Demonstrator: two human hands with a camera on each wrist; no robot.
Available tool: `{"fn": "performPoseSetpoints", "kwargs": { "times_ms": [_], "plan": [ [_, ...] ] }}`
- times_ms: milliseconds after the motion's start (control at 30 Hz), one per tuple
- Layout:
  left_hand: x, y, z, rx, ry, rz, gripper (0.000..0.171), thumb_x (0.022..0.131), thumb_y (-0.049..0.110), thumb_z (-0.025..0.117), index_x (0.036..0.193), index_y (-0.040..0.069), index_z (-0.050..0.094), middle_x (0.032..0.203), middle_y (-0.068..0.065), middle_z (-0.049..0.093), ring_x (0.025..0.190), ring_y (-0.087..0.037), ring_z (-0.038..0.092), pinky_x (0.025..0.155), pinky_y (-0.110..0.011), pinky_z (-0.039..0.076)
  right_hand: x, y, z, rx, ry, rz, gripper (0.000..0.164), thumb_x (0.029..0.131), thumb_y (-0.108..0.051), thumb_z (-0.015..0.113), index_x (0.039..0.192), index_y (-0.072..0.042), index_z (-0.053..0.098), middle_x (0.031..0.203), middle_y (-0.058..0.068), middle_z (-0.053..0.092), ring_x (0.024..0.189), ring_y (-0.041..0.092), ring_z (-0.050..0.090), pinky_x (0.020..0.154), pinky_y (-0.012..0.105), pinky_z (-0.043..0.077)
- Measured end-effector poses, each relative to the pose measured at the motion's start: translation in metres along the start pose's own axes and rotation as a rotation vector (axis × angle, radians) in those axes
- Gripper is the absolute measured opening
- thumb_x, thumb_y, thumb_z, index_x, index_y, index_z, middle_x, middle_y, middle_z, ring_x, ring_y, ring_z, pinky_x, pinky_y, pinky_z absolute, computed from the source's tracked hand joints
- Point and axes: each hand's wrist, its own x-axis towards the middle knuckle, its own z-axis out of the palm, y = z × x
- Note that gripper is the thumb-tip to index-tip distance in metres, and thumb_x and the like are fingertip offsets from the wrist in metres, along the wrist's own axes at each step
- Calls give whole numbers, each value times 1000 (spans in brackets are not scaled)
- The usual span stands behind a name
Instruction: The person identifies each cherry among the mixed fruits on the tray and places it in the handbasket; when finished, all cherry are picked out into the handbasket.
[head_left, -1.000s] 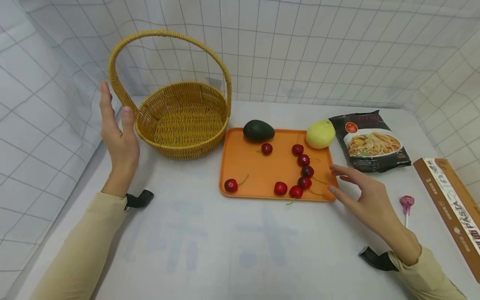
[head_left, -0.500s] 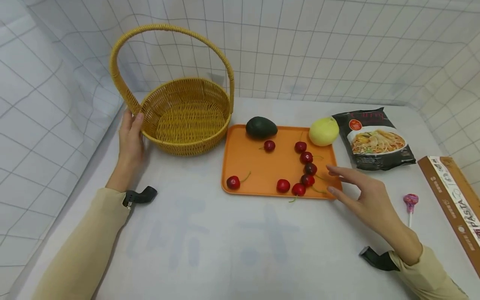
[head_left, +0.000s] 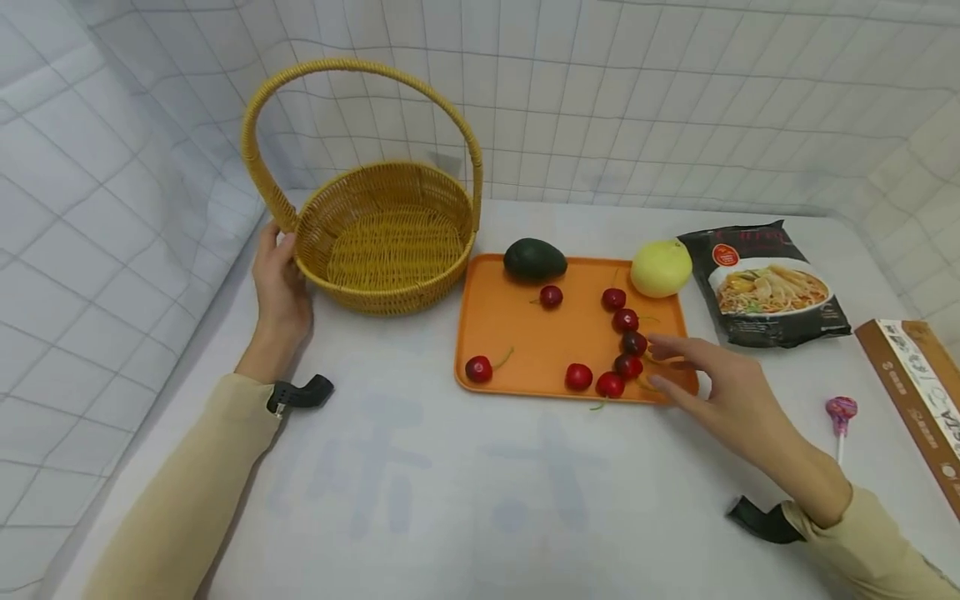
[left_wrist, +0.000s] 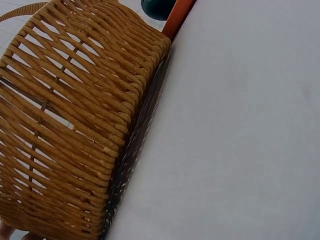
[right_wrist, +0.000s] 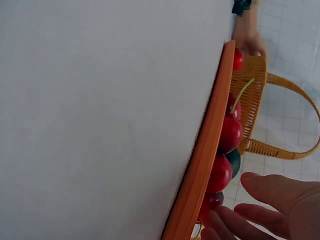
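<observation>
Since the frame one second earlier, the left hand point(head_left: 281, 292) has moved onto the left side of the basket point(head_left: 382, 302), and the right hand point(head_left: 723, 387) has advanced over the right edge of the orange tray point(head_left: 525, 333). Whether the left fingers grip the basket cannot be told. The right hand, thumb and fingers parted, holds nothing; its fingertips are just beside a dark cherry point(head_left: 633, 342) in the tray. The basket stands upright, left of the tray.
</observation>
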Motion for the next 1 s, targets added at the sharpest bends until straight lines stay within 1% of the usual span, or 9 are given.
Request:
{"fn": "performPoseSetpoints", "kwargs": {
  "times_ms": [67,167,233,300,467,600,700,767,1000],
  "plan": [
    [2,0,6,-41,38,-13,37,103,21,57,139,16,58,129,-6,61,122,-20,55,111,-33,34,5,-3,0,-20,-23,-16,57,84,-10,89,137,-16,69,118,0,78,97,18,73,79,29,55],
    [6,-1,12,-127,78,-19,35,102,19,59,136,14,57,131,-4,57,125,-20,54,114,-35,35,14,-6,2,-21,-52,-38,52,86,-11,88,135,-14,70,121,4,77,95,17,73,79,40,60],
    [8,-1,13,-171,93,-17,34,101,18,59,134,13,58,131,-5,56,125,-21,53,114,-36,36,20,-7,4,-18,-66,-43,49,87,-11,87,133,-13,71,119,4,76,93,17,72,79,44,60],
    [10,-2,14,-197,91,-18,34,100,16,58,134,12,58,132,-5,57,125,-21,53,115,-36,35,24,-9,6,-18,-71,-40,46,87,-11,86,131,-13,72,115,4,76,92,16,71,78,42,60],
    [12,-5,13,-210,66,-28,40,99,11,53,139,11,59,133,-5,58,125,-21,53,113,-34,37,32,-12,12,-67,-80,-41,41,90,-14,85,129,-12,74,105,2,75,87,15,67,73,39,57],
    [13,-6,12,-212,47,-43,47,97,5,50,143,11,57,138,-5,57,127,-22,53,111,-34,39,37,-14,16,-96,-105,-49,43,91,-17,84,132,-9,72,102,4,75,84,17,69,72,38,57],
    [12,-6,13,-209,36,-63,49,96,2,48,144,13,57,142,-5,56,131,-22,50,112,-34,38,37,-16,17,-79,-130,-52,46,91,-16,84,134,-7,70,102,4,77,83,17,70,73,39,59],
    [12,-7,13,-206,36,-66,50,96,1,47,144,14,57,143,-5,55,133,-22,49,113,-34,37,36,-16,18,-60,-149,-47,45,91,-15,84,133,-6,70,102,4,78,84,17,71,74,39,60],
    [12,-10,11,-193,30,-64,51,97,1,47,146,13,56,141,-4,55,133,-22,49,115,-35,35,37,-13,21,-12,-191,-39,30,90,-11,84,118,-7,75,104,2,78,89,16,73,79,40,62]
  ]
}}
